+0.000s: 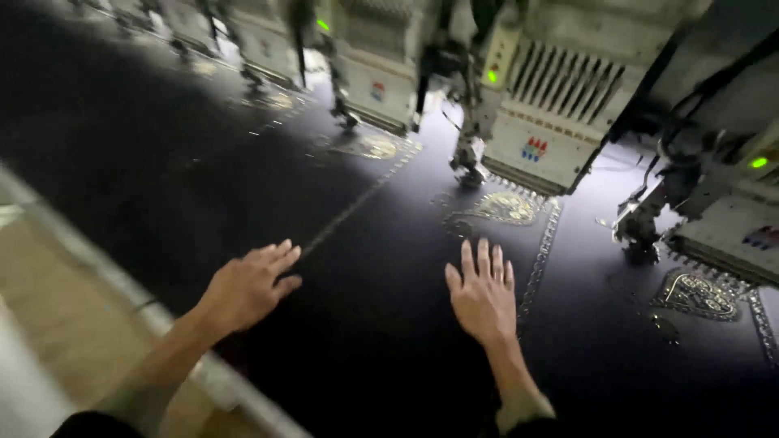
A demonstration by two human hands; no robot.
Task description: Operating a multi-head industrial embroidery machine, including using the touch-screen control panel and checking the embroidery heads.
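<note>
Right now both palms are pressing flat, fingers spread, gripping nothing: the left hand (247,285) and right hand (483,294) are lying on the black fabric (365,324). At one o'clock, a gold motif (505,207) is sitting finished-looking under an embroidery head (552,122); another motif (698,294) at three o'clock looks stitched too.

2 hands (247,285), 1 black cloth (162,162), 4 embroidery heads (552,113).
</note>
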